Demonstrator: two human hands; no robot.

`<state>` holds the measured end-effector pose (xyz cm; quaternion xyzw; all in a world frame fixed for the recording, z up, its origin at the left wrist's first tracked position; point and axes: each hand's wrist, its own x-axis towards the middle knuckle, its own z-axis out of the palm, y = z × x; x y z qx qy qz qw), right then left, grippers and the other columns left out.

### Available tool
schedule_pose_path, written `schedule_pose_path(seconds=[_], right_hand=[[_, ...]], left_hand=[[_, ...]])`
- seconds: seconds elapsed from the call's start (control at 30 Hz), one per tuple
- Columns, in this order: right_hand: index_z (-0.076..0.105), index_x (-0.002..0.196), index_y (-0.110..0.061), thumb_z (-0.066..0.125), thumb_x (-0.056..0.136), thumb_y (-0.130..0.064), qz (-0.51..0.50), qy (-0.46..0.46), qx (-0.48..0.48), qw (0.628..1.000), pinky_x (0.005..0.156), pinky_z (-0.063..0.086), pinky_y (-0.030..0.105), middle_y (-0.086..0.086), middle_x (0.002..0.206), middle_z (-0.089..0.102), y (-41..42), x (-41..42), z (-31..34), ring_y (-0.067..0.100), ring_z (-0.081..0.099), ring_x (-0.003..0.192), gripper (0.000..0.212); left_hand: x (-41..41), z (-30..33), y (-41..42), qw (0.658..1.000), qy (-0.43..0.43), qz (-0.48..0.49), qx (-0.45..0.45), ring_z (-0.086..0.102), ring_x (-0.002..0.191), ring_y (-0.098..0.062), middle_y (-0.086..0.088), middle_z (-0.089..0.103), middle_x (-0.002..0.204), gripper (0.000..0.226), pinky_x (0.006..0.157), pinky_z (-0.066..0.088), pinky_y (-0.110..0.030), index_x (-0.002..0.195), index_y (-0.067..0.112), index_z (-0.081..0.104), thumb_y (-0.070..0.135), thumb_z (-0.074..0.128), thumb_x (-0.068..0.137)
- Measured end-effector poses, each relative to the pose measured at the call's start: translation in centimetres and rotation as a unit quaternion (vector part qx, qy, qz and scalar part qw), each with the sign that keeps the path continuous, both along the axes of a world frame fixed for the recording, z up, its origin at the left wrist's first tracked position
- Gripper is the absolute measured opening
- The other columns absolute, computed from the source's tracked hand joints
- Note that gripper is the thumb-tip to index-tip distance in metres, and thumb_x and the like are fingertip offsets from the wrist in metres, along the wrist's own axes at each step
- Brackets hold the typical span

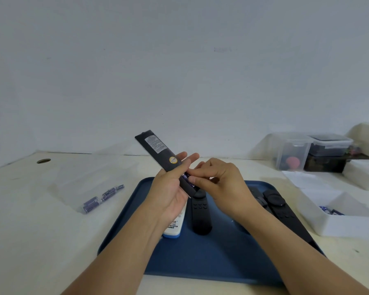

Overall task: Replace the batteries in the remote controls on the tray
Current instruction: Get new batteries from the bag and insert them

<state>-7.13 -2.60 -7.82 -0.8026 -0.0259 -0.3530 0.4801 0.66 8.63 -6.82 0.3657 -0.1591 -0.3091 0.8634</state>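
- Two labels are seen on the back of the black remote: a white sticker of small print, too small to be read, and a round yellow sticker below it.
- This remote is held tilted above the far edge of the blue tray, gripped around its lower half by the left hand.
- At its open lower end a battery is pinched by the fingers of the right hand.
- On the tray are laid a white remote with tiny unreadable print, a dark remote beside it, and another dark remote near the right edge.
- Purple batteries lie in a clear bag on the cream table, left of the tray.
- A white box and clear lidded tubs are set towards the right edge, before a plain pale wall.
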Motion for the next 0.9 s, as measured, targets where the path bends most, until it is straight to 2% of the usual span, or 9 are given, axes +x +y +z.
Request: schedule_pose_path(seconds=[0.07,0.17,0.3,0.37,0.47,0.57,0.73,0.83,0.9], right_hand=[[0.080,0.097,-0.030,0.077,0.085,-0.009,0.018,0.009,0.038,0.999,0.069,0.050,0.027,0.004,0.086,0.067,-0.1,0.0,0.3,0.021,0.059,0.077,0.024],[0.075,0.104,-0.023,0.080,0.081,-0.006,0.022,0.027,0.110,0.993,0.063,0.047,0.020,-0.004,0.075,0.065,-0.4,0.1,0.4,0.014,0.053,0.068,0.028],[0.076,0.096,-0.004,0.079,0.080,-0.001,0.033,0.067,0.217,0.973,0.054,0.046,0.015,0.007,0.076,0.065,-0.8,-0.1,0.4,0.010,0.058,0.060,0.017],[0.074,0.090,0.002,0.075,0.086,-0.008,0.021,0.067,0.270,0.960,0.054,0.046,0.018,0.011,0.075,0.067,-1.0,-0.1,0.5,0.012,0.059,0.059,0.011],[0.073,0.085,-0.001,0.067,0.094,-0.025,-0.033,0.044,0.335,0.940,0.058,0.046,0.024,0.005,0.067,0.065,-1.9,-0.2,1.0,0.013,0.058,0.059,0.026],[0.075,0.083,-0.004,0.065,0.096,-0.027,-0.091,0.046,0.275,0.956,0.057,0.047,0.023,0.003,0.065,0.063,-2.3,-0.5,1.4,0.011,0.056,0.059,0.029],[0.074,0.081,-0.003,0.065,0.095,-0.018,-0.078,0.067,0.178,0.979,0.053,0.048,0.022,0.005,0.064,0.065,-0.6,0.0,1.0,0.010,0.056,0.056,0.022],[0.074,0.081,-0.009,0.067,0.094,-0.019,-0.061,0.079,0.107,0.989,0.054,0.052,0.028,0.006,0.066,0.066,0.3,-0.3,1.0,0.013,0.058,0.057,0.018],[0.074,0.083,-0.015,0.067,0.093,-0.019,-0.059,0.089,0.056,0.993,0.061,0.057,0.037,0.005,0.069,0.070,0.9,-0.7,1.0,0.020,0.063,0.059,0.013]], left_hand=[[0.2,-0.2,0.0,0.999,0.023,-0.023,-0.017,0.071,0.110,-0.035,-0.014,0.073,0.122,0.028,0.094,0.057,-0.048,0.125,0.006,0.057,0.003,0.059,0.098],[-0.1,-0.4,-0.2,0.998,0.041,-0.046,-0.033,0.070,0.113,-0.037,-0.015,0.072,0.123,0.026,0.106,0.049,-0.053,0.120,0.007,0.060,0.002,0.058,0.095],[-0.2,-0.5,-0.4,0.999,-0.007,-0.049,-0.010,0.071,0.108,-0.038,-0.013,0.072,0.126,0.025,0.101,0.051,-0.054,0.124,0.007,0.057,0.002,0.055,0.099],[-0.4,-0.4,-0.4,0.998,-0.040,-0.040,0.007,0.070,0.112,-0.036,-0.013,0.072,0.124,0.028,0.099,0.053,-0.054,0.127,0.006,0.056,0.000,0.055,0.100],[-0.5,-0.2,-0.8,0.997,-0.066,-0.010,0.023,0.071,0.111,-0.035,-0.015,0.074,0.118,0.028,0.099,0.055,-0.050,0.126,0.005,0.056,-0.004,0.054,0.100],[0.2,-0.2,-0.6,0.997,-0.060,0.035,0.029,0.074,0.104,-0.036,-0.015,0.077,0.109,0.025,0.094,0.057,-0.048,0.120,0.006,0.058,-0.006,0.054,0.099],[1.1,-0.7,0.2,0.989,-0.072,0.113,0.058,0.076,0.088,-0.032,-0.014,0.071,0.092,0.034,0.078,0.062,-0.043,0.115,0.004,0.059,-0.014,0.066,0.087],[1.0,-0.5,0.9,0.984,-0.104,0.127,0.072,0.075,0.085,-0.033,-0.013,0.070,0.088,0.033,0.079,0.062,-0.043,0.116,0.005,0.059,-0.014,0.064,0.089],[1.0,-0.1,1.9,0.976,-0.140,0.145,0.087,0.076,0.086,-0.031,-0.011,0.072,0.087,0.033,0.078,0.062,-0.040,0.115,0.007,0.059,-0.015,0.061,0.091]])
